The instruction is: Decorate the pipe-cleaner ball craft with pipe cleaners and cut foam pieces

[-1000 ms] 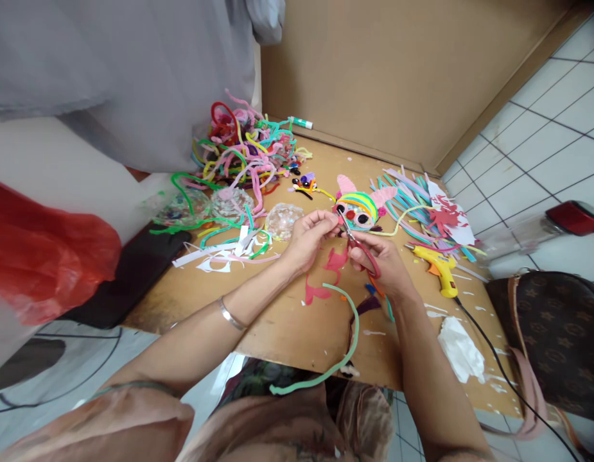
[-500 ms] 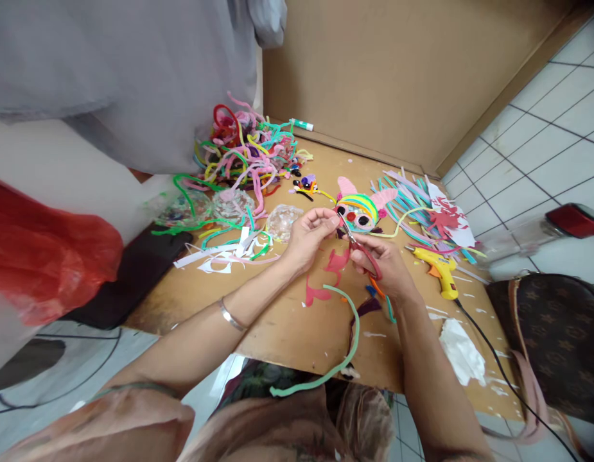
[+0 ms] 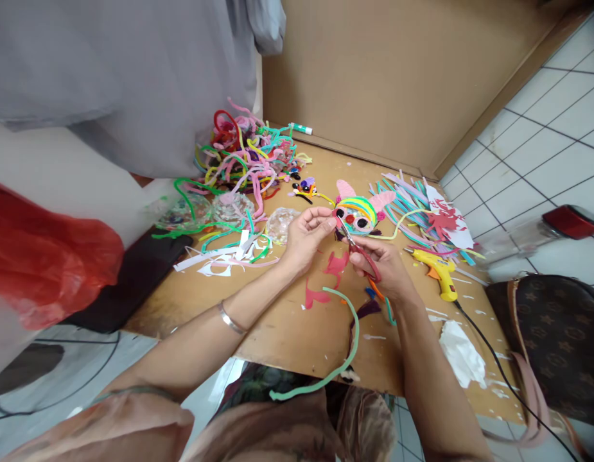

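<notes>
My left hand (image 3: 310, 236) pinches a small piece of red paper (image 3: 336, 220) between thumb and fingertips. In my right hand (image 3: 384, 264) are scissors with dark red handles (image 3: 371, 266), their blades pointing up and left against the red paper. Just beyond both hands lies a craft face (image 3: 357, 215) with pink ears, round black-and-pink eyes, a red nose and yellow, orange and green bands. Red paper scraps (image 3: 336, 264) lie on the table below the hands. A pale green pipe cleaner (image 3: 357, 327) curves over the table's front edge.
Tangled pipe cleaners (image 3: 253, 154) heap up at the back left, near white paper scraps (image 3: 214, 260) and a clear plastic piece (image 3: 281, 224). Rightward are more pipe cleaners (image 3: 407, 205), a yellow glue gun (image 3: 436, 269) with its cord, crumpled tissue (image 3: 460, 353) and a brown bag (image 3: 547, 340).
The scissor blades have shifted slightly down and right, and more of the red paper shows at my left fingertips. Both hands otherwise stay in nearly the same place.
</notes>
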### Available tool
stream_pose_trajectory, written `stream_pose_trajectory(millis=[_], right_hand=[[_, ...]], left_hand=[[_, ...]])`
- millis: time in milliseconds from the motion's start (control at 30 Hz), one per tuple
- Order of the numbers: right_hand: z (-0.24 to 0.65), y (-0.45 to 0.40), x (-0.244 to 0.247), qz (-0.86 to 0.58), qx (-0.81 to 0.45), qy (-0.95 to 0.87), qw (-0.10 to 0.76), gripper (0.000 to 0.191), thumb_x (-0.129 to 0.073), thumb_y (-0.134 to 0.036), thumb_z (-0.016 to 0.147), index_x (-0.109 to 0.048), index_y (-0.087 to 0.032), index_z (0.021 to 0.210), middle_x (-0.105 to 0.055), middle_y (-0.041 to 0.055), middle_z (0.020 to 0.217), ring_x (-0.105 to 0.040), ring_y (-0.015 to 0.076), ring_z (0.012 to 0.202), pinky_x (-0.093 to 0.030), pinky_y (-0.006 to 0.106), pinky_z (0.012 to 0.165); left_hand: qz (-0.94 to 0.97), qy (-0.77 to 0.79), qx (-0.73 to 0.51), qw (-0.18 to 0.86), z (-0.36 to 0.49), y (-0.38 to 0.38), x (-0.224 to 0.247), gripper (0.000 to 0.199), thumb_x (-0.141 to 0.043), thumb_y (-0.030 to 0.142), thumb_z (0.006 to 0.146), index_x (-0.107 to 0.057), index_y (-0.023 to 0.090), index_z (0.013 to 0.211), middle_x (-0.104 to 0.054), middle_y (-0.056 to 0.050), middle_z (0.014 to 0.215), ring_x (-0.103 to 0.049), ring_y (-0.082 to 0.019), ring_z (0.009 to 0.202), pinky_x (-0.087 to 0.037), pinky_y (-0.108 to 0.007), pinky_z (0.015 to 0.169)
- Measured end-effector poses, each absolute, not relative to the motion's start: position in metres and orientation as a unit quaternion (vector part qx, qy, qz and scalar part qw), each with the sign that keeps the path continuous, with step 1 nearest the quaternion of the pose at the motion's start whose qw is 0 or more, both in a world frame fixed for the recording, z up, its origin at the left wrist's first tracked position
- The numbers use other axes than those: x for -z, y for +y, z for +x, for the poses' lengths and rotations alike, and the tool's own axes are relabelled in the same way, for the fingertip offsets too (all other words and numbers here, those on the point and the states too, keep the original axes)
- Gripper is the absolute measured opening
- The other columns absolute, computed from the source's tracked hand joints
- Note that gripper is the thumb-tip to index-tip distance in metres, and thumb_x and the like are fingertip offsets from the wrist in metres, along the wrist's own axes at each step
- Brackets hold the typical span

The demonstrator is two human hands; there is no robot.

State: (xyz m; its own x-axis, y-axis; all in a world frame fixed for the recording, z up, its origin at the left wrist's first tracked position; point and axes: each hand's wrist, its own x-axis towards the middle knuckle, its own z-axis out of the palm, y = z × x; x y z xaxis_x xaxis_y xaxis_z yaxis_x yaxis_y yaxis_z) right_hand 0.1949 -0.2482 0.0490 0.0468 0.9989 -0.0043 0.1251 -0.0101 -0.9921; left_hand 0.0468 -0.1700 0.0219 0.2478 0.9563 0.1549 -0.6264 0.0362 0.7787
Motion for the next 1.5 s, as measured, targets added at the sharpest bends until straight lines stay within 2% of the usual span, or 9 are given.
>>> stream_pose_trajectory(millis=[600,1100,1333,1500], right_hand=[[0.1961,-0.249,-0.0496,-0.547,-0.451,-0.529,0.467,0.059,-0.084,-0.054,0.059,-0.074,-0.015,0.101,-0.049,-0.0066,0.056,-0.039,0.005,0.044,-0.031,0.021,0.042],[0.1934,-0.2472,-0.0476,-0.549,-0.462,-0.492,0.493,0.056,-0.09,-0.045,0.052,-0.075,-0.017,0.098,-0.055,-0.005,0.062,-0.041,0.0049,0.046,-0.033,0.02,0.043],[0.1921,-0.2469,-0.0491,-0.547,-0.448,-0.506,0.495,0.054,-0.087,-0.052,0.055,-0.075,-0.018,0.095,-0.054,-0.0049,0.059,-0.041,0.0052,0.046,-0.032,0.021,0.043],[0.1918,-0.2462,-0.0461,-0.545,-0.445,-0.503,0.503,0.051,-0.086,-0.048,0.058,-0.075,-0.017,0.096,-0.053,-0.0057,0.057,-0.04,0.0046,0.044,-0.031,0.02,0.043]], left_hand=[[0.447,0.234,-0.594,0.626,0.0446,-0.1652,-0.0194,0.046,-0.088,0.044,0.059,-0.063,0.018,0.086,-0.07,0.001,0.074,-0.064,-0.009,0.065,-0.051,-0.023,0.07],[0.444,0.237,-0.562,0.656,0.0443,-0.1706,-0.0222,0.037,-0.088,0.04,0.059,-0.067,0.016,0.077,-0.069,0.0,0.073,-0.062,-0.009,0.064,-0.049,-0.023,0.068],[0.464,0.238,-0.541,0.661,0.043,-0.1691,-0.0229,0.035,-0.087,0.038,0.059,-0.066,0.016,0.076,-0.07,-0.001,0.073,-0.063,-0.01,0.065,-0.05,-0.025,0.069],[0.463,0.236,-0.543,0.659,0.0435,-0.1685,-0.023,0.036,-0.087,0.04,0.059,-0.067,0.016,0.076,-0.07,-0.001,0.073,-0.063,-0.011,0.065,-0.05,-0.024,0.069]])
